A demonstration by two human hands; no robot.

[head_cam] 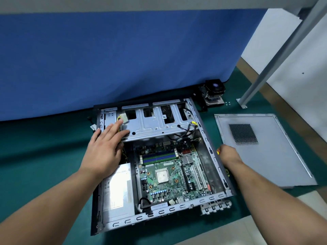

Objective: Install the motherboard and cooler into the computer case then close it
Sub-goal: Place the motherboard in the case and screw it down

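One open computer case (pixel 208 138) is lying flat on a green mat (pixel 44 156), near the middle of the view. One green motherboard (pixel 169 175) is sitting inside it, its bare square processor (pixel 162 176) facing up, with one silver power supply (pixel 118 190) lying at the board's 9 o'clock.

Two bare hands are reaching in. The left hand (pixel 104 149) is resting flat, fingers straight and spread, on the metal drive cage (pixel 152 124) at the case's 11 o'clock corner (gripping nothing). The right hand (pixel 228 154) is sitting just outside the case's 3 o'clock wall, fingers curled under; something small and yellow is showing at its fingertips, but whether it is pinching it cannot be told.

One cooler (pixel 213 93) is standing on the mat at 1 o'clock, apart from the case. One grey side panel (pixel 265 156) is lying flat at 3 o'clock, with a strip of bare mat between it and the case. A blue partition (pixel 115 59) is running along the case's far edge.
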